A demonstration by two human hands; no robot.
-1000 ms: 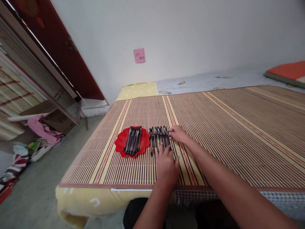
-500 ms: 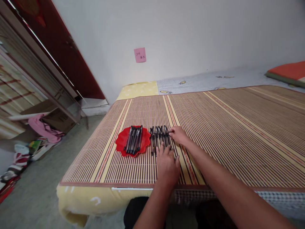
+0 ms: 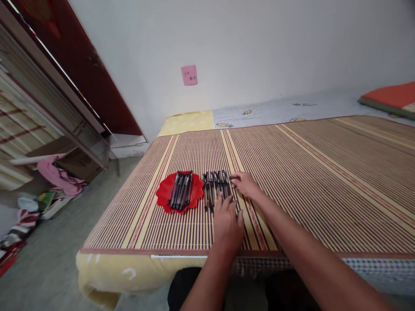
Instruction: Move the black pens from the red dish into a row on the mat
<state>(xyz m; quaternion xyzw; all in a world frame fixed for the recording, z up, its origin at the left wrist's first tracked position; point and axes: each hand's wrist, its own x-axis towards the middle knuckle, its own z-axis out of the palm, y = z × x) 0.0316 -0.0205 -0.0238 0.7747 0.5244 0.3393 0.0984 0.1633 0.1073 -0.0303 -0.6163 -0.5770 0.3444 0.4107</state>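
Several black-capped clear pens (image 3: pixel 212 190) lie side by side in a row on the striped mat (image 3: pixel 275 172). My left hand (image 3: pixel 228 222) rests over the lower right part of this row, its fingers spread and its fingertips at the pens' lower ends, some of which it hides. At the upper right end of the row is my right hand (image 3: pixel 245 185), thumb and forefinger a little apart beside the last pen's cap; no pen shows clearly between them. Left of the row, a red scalloped plate (image 3: pixel 164 192) holds a bundle of similar pens (image 3: pixel 180 190).
The mat covers a bed with a yellow blanket (image 3: pixel 136 270) along its front edge. A folded orange and green cloth (image 3: pixel 389 97) lies at the far right. A pink note (image 3: pixel 189 75) is stuck on the wall. Toward the left stand a cardboard box (image 3: pixel 79 163) and a dark red door (image 3: pixel 87 65).
My right fingertips have shifted slightly right, off the end of the pen row. My left hand has stayed almost in place. The view has turned very slightly.
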